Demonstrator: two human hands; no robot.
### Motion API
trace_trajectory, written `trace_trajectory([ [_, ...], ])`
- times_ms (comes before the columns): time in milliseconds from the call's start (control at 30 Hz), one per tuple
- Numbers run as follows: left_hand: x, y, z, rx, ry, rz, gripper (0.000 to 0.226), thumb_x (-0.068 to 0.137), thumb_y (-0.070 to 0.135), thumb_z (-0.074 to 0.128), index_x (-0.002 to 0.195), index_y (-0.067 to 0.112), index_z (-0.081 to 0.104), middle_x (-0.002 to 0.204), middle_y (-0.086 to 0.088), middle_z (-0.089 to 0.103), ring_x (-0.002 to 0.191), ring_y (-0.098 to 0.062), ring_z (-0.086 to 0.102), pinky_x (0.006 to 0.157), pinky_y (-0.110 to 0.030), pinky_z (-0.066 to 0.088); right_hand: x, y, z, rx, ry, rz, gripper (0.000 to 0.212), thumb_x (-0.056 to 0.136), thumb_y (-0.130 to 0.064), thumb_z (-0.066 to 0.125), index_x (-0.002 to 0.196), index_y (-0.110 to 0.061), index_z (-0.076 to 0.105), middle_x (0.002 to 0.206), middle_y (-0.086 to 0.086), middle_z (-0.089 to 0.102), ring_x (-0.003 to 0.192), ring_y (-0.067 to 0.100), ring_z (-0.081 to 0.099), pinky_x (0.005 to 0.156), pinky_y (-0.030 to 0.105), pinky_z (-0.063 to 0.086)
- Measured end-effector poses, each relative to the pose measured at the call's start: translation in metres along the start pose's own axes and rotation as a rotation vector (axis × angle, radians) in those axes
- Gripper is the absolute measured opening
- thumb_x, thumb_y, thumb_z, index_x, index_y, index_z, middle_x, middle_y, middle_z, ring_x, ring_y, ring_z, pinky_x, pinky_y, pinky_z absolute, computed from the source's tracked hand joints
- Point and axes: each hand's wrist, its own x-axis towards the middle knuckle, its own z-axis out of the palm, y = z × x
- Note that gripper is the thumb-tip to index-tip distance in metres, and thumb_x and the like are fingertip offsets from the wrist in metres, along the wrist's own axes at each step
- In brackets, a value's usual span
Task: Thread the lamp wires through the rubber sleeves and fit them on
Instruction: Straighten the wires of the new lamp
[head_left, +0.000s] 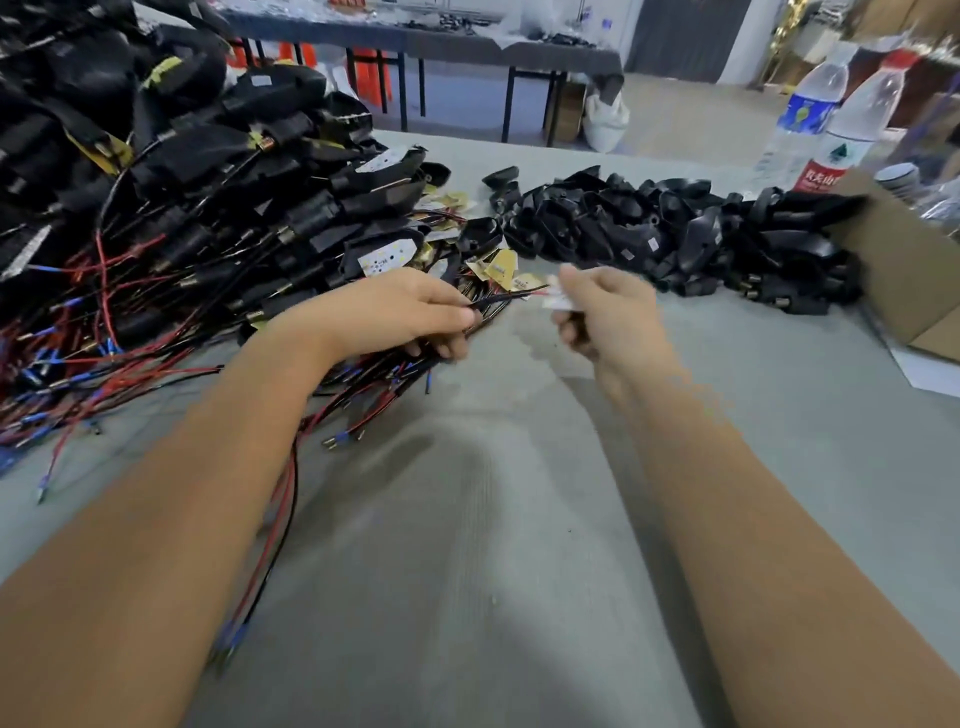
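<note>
My two forearms reach up from the bottom edge over the grey table cover (467, 545), and a red and black wire pair (283, 512) trails down under my left arm toward the lower left, ending in blue-capped tips. At mid-frame my hands are a little apart. My left hand (395, 312) has its fingers curled around the black-sheathed lamp wires (493, 301), pinching them near their end. My right hand (602, 312), just right of it, is blurred; its fingers are curled and pinch a small white piece (558, 296) where the wires' red end arrives. I cannot tell whether a rubber sleeve is in that grip.

Beyond my left hand, filling the left and upper left, is a heap of black lamp units (208, 171) with white LED boards and tangled red, black and blue-tipped leads. To the upper right of centre lies a pile of black rubber sleeves (675, 234), running to an open cardboard box (914, 270) at the right edge. Behind it stand two clear water bottles (831, 124). Farther back, a dark table (415, 36) crosses the top.
</note>
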Motion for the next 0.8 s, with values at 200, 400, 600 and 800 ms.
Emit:
trace_trajectory([
  [200,0.019,0.026,0.015,0.014,0.147,-0.099,0.031,0.105,0.016,0.034,0.089,0.014,0.061,0.067,-0.002,0.053,0.051,-0.012,0.061,0.045,-0.022,0.049,0.023,-0.004,-0.045,0.718,0.248,0.066,0.021,0.098,-0.03,0.057,0.084,-0.015,0.055,0.051,-0.003,0.052,0.042,0.007,0.044,0.04,0.015,0.031],
  [400,0.044,0.057,0.065,-0.228,0.103,-0.167,0.043,0.103,0.041,0.025,0.098,0.012,0.057,0.068,-0.011,0.068,0.049,-0.023,0.063,0.045,-0.023,0.048,0.026,0.009,-0.075,0.853,0.465,0.065,0.016,0.1,-0.027,0.055,0.094,-0.013,0.049,0.058,-0.001,0.049,0.038,0.006,0.044,0.038,0.015,0.032],
  [600,0.067,0.065,0.095,-0.632,0.17,-0.22,0.05,0.104,0.045,0.028,0.087,0.012,0.062,0.046,0.0,0.053,0.036,-0.015,0.052,0.041,-0.018,0.043,0.027,0.016,-0.092,1.011,0.536,0.033,0.016,0.099,-0.02,0.057,0.085,-0.012,0.054,0.06,-0.001,0.055,0.043,0.006,0.052,0.043,0.014,0.04],
  [800,0.068,0.044,0.093,-0.734,0.132,-0.105,0.041,0.105,0.034,0.035,0.079,0.011,0.057,0.044,0.008,0.031,0.033,-0.006,0.02,0.036,-0.014,0.018,0.023,0.013,-0.097,1.341,0.427,-0.002,0.015,0.095,-0.016,0.062,0.087,-0.003,0.061,0.068,0.003,0.063,0.057,0.01,0.062,0.052,0.016,0.05],
])
